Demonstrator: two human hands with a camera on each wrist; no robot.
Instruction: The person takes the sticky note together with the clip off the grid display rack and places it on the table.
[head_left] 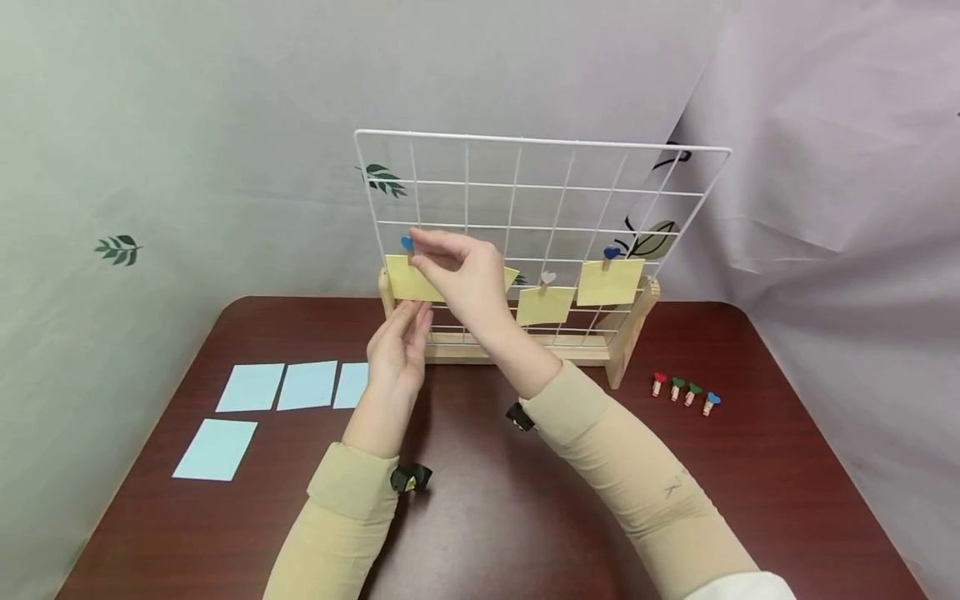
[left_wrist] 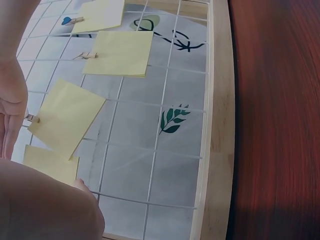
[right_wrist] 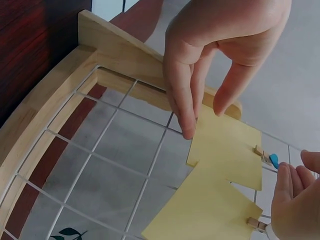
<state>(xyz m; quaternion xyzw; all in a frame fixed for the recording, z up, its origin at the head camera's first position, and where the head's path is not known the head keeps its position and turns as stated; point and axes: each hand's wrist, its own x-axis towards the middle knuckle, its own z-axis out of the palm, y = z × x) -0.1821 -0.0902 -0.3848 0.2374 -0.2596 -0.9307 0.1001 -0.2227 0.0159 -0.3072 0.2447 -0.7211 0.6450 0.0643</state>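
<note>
A white wire grid in a wooden stand holds several yellow sticky notes. The leftmost note carries a wooden clothespin with a blue heart. Beside that heart are the fingertips of my right hand, with the clothespin visible beyond them in the right wrist view. At the note's lower edge is my left hand, fingers extended and thumb apart; whether it touches the paper is hard to tell. An overlapping tilted note has its own clothespin. Two more clipped notes hang farther right.
Several light blue paper squares lie on the dark red table at left. At right lie loose heart clothespins in red, green and blue. The wooden stand sits at the table's back, before a leaf-printed cloth.
</note>
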